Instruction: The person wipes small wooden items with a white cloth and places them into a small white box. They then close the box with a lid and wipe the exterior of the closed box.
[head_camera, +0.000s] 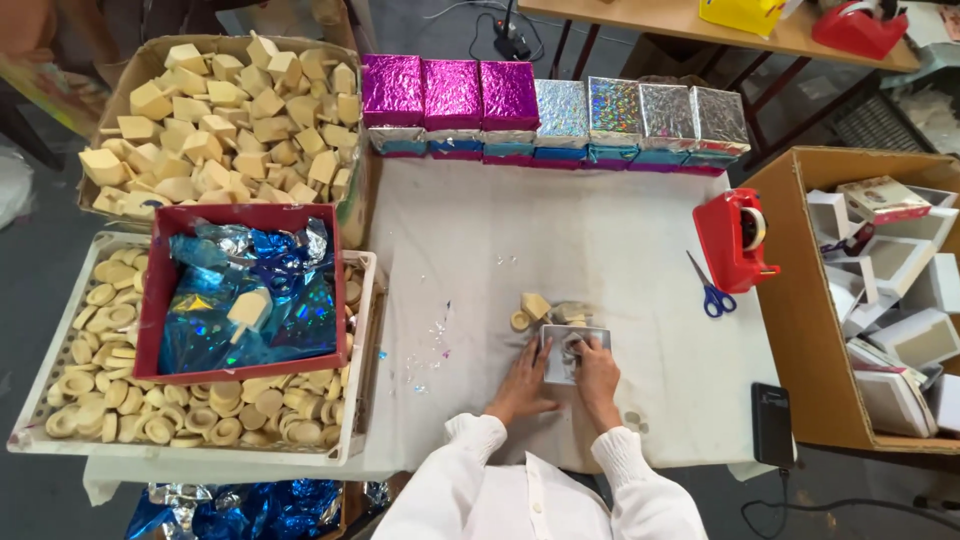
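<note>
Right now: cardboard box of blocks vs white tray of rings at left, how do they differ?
The cardboard box holds chunky, angular wooden blocks; the white tray holds flat round rings. The box's pile lies fully open; the tray is partly covered by a red box of blue foil. The box sits farther from the person, the tray nearer. Both hold pale wooden pieces.

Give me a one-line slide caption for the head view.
Both hands, left hand and right hand, press a silver foil piece on the white table beside small wooden blocks.
</note>
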